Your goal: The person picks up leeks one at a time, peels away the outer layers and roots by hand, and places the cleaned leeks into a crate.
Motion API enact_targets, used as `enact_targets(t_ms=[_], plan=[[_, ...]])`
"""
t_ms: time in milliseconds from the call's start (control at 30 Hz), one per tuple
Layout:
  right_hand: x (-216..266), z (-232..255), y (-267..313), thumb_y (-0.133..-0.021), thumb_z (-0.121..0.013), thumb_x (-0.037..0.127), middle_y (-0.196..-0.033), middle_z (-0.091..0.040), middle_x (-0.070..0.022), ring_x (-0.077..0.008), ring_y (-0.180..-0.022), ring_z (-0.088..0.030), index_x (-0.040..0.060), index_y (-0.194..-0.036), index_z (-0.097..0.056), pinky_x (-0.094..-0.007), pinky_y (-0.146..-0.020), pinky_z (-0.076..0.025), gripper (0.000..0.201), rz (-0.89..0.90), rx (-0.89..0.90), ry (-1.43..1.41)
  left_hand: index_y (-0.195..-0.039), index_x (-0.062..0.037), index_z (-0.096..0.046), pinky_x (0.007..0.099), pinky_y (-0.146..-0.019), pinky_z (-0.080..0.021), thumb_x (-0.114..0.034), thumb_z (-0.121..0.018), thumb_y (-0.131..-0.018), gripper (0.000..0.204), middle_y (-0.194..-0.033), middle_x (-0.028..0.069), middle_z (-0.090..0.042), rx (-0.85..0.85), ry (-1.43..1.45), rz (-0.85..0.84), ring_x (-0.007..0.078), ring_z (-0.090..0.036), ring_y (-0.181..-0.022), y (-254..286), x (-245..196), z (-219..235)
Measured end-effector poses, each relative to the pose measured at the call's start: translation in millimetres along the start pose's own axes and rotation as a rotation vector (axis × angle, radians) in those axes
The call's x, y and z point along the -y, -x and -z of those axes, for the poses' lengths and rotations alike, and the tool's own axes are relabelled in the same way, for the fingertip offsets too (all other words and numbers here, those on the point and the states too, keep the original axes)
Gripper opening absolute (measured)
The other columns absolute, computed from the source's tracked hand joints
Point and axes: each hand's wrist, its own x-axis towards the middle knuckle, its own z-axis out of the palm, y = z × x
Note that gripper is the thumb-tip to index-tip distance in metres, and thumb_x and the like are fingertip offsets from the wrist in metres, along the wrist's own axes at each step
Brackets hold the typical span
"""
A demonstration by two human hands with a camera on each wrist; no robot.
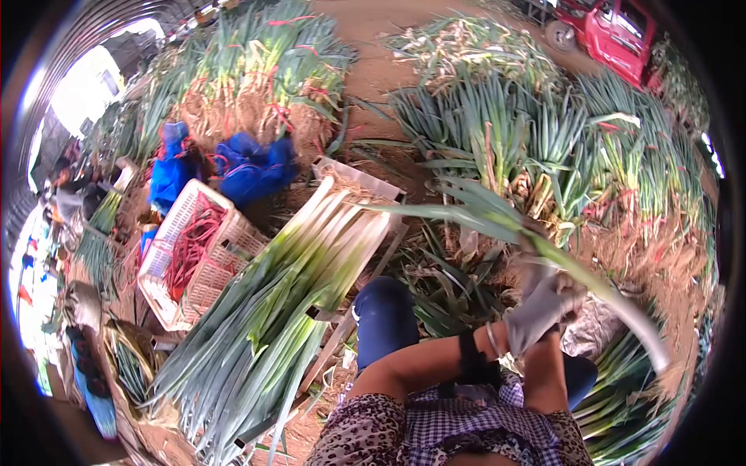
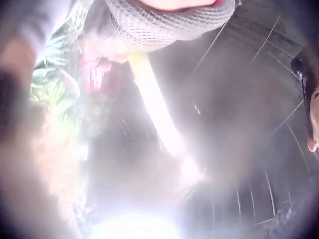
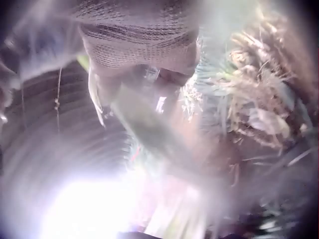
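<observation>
Right under the head camera, a leopard-print and checked-cloth lap (image 1: 435,435), two bare forearms crossing above it, both hands in grey knitted gloves. The left hand (image 1: 536,314) and right hand (image 1: 548,276) sit bunched together on one long green-and-white leek stalk (image 1: 559,260); gloved fingers curl round its middle, though which hand grips where is hard to split in the blur. The stalk runs aslant, green leaves up-left, pale shaft sweeping down to the right edge. In the left wrist view the pale shaft (image 2: 157,107) juts out below the glove cuff, washed in glare; the right wrist view is too smeared to tell more than glove and greenery.

Now the setting, biggest first. Bare brown dirt ground (image 1: 373,46) under an arched tunnel roof (image 1: 101,31), daylight blazing at the left end. Heaps of untrimmed green leeks with rooty, earthy bases (image 1: 497,132) fill the far and right side, some tied with red bands. Another bundled heap (image 1: 264,70) stands at upper left. Left of the lap, a wide stack of cleaned white-stemmed leeks (image 1: 287,295) lies on a slatted wooden rack. Beside it, a white plastic lattice crate (image 1: 186,256) holding red ties. Just beyond, a crouched figure in blue clothing (image 1: 249,167). Top right, a red vehicle (image 1: 614,31).
</observation>
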Motion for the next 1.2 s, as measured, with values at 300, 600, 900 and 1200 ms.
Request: enact_targets(t_ms=[300, 600, 900, 1200], plan=[[174, 65, -13, -0.087, -0.062, 0.050, -0.100, -0.066, -0.0121, -0.0237, -0.094, -0.064, 0.0034, -0.117, -0.059, -0.0352, -0.086, -0.051, 0.055, 0.139, -0.176, 0.317, -0.130, -0.0040, -0.046, 0.0482, -0.088, -0.046, -0.014, -0.077, -0.069, 0.069, -0.103, 0.0188, -0.055, -0.146, -1.561, -0.947, 0.0360, -0.056, -0.100, -5, -87, -14], [130, 13, 29, -0.083, -0.073, 0.039, -0.091, -0.070, -0.0059, -0.0125, -0.070, -0.063, 0.0053, -0.108, -0.068, -0.0265, -0.064, -0.051, 0.043, -0.283, -0.006, 0.103, -0.120, -0.0105, -0.059, 0.0414, -0.075, -0.050, -0.005, -0.065, -0.073, 0.047, -0.093, 0.0131, -0.063, -0.599, -2.229, -0.931, 0.0317, -0.062, -0.084, 153, -291, -18], [11, 57, 112, -0.091, -0.066, 0.020, -0.087, -0.068, -0.0046, -0.0115, -0.070, -0.063, 0.0005, -0.105, -0.065, -0.0245, -0.061, -0.052, 0.024, -0.802, 0.061, -0.006, -0.092, -0.0148, -0.070, 0.0430, -0.073, -0.052, -0.027, -0.075, -0.067, 0.028, -0.082, 0.0121, -0.069, -0.990, -2.089, 0.728, 0.0303, -0.068, -0.079, 348, -287, 126], [17, 38, 117, -0.091, -0.065, 0.012, -0.091, -0.069, -0.0038, -0.0098, -0.073, -0.063, -0.0005, -0.107, -0.066, -0.0231, -0.064, -0.052, 0.020, -0.807, 0.066, -0.001, -0.106, -0.0099, -0.061, 0.0468, -0.078, -0.050, -0.038, -0.073, -0.074, 0.045, -0.094, 0.0177, -0.069, -0.956, -2.000, 0.807, 0.0369, -0.066, -0.093, 311, -175, 216]])
